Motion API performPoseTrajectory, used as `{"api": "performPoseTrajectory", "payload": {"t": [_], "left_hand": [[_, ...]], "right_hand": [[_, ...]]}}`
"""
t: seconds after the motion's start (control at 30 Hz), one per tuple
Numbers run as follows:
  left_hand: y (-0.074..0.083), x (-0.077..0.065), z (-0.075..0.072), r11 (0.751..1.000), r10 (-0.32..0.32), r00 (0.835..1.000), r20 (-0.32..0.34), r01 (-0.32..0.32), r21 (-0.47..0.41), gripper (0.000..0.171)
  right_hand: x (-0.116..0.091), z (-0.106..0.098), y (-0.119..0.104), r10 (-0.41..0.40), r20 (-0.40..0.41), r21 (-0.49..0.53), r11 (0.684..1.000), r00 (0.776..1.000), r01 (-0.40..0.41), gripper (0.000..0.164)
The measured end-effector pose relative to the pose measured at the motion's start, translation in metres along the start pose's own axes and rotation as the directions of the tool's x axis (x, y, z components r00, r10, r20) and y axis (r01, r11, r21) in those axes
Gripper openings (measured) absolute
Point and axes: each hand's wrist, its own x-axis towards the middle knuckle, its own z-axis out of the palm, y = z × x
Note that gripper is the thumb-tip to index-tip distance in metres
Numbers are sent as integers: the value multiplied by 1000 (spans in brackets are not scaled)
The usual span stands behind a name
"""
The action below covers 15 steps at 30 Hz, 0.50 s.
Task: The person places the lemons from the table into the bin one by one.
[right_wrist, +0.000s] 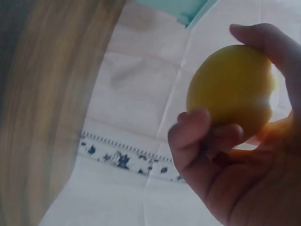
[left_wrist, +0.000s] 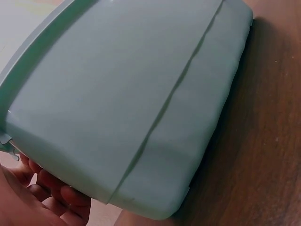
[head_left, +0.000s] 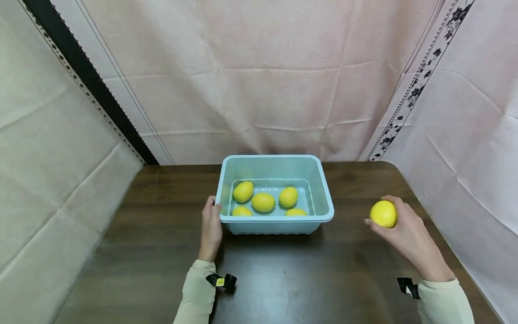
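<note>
A light blue plastic basin (head_left: 267,227) stands on the dark wooden table, with several lemons (head_left: 263,202) lying on its floor. My left hand (head_left: 210,227) grips the basin's left rim, thumb on top and fingers curled beneath it; the left wrist view shows those fingers (left_wrist: 70,200) at the outer wall. Off to the right, my right hand (head_left: 408,236) holds one lemon (head_left: 383,214) between thumb and fingers. In the right wrist view that lemon (right_wrist: 230,92) appears large, fingertips wrapped against its side.
The brown table (head_left: 162,252) runs up to a pale cloth (head_left: 263,90) hanging behind it. More white cloth hangs at the left and right, the right one with a black floral border (head_left: 417,90). Dark straps (head_left: 220,281) sit on both wrists.
</note>
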Motion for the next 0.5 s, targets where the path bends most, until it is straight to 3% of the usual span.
{"api": "performPoseTrajectory", "payload": {"t": [0.23,0.5], "left_hand": [[-1,-2,0,1000,-16,1000,0,16,0,25],[-3,0,0,1000,7,1000,-8,-7,8,26]], "right_hand": [[12,6,-20,-3,3,50,999,1000,3,83],[24,11,-40,-17,-13,97,995,1000,19,94]]}}
